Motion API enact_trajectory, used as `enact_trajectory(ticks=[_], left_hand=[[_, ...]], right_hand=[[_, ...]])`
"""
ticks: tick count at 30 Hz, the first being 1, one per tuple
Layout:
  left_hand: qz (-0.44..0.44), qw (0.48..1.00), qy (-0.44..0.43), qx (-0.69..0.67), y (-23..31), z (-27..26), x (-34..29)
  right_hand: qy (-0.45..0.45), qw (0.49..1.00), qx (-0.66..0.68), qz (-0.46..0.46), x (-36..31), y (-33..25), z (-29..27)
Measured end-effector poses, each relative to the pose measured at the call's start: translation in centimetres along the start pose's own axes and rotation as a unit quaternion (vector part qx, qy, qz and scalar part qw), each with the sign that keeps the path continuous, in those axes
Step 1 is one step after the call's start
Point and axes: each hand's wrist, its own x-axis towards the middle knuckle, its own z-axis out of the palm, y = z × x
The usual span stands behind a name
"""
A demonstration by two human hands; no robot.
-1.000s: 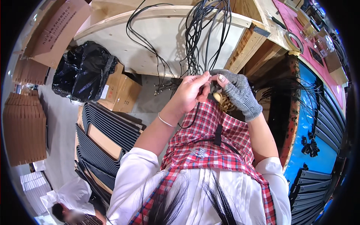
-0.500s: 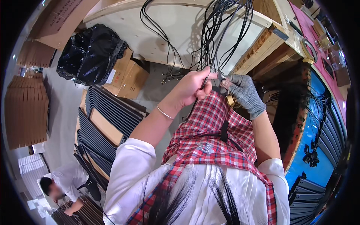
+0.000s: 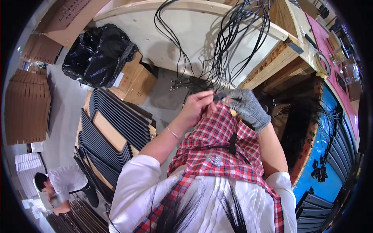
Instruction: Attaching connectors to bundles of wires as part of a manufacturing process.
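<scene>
My bare left hand (image 3: 199, 108) is closed in a pinch in front of the apron, its fingertips beside a small dark part (image 3: 220, 96). What those fingers hold is too small to make out. Opposite it, my right hand (image 3: 248, 108), in a grey fingerless glove, grips the dark part between thumb and fingers. A yellowish piece (image 3: 233, 112) shows just under the gloved thumb. Beyond both hands, a bundle of thin black cables (image 3: 237, 42) hangs over a pale wooden panel (image 3: 186, 23), with small metal tips on some lower ends.
Left of me, dark ribbed strips (image 3: 112, 112) lie stacked, with a black plastic bag (image 3: 99, 56) and a cardboard box (image 3: 134, 83) beyond. A co-worker (image 3: 64, 182) bends over long pieces at lower left. On my right, a blue surface (image 3: 314, 155) carries dark bars and cables.
Both hands have come down from the cable bundle, nearer my body. The black cable seen along my left hand before no longer shows there. The co-worker has shifted posture.
</scene>
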Motion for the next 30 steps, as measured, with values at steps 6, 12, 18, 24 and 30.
enact_trajectory(ticks=[6,12,18,24,30], left_hand=[[0.001,1.0,-0.009,0.005,0.9,1.1,-0.7],[0.019,1.0,-0.002,-0.003,2.0,2.5,-1.3],[0.016,0.996,0.03,0.088,2.6,3.4,-0.3],[0.191,0.943,0.032,0.27,1.3,4.3,-0.2],[0.121,0.973,0.097,0.17,0.3,4.6,-0.6]], right_hand=[[-0.032,0.998,0.035,0.03,0.6,0.1,0.0],[-0.031,0.997,0.071,-0.004,1.2,0.3,-0.5],[-0.062,0.997,-0.014,-0.051,1.2,-0.5,-2.1],[-0.043,0.994,-0.053,-0.08,1.0,1.4,-1.4],[0.1,0.957,-0.269,-0.055,0.7,1.8,-0.8]])
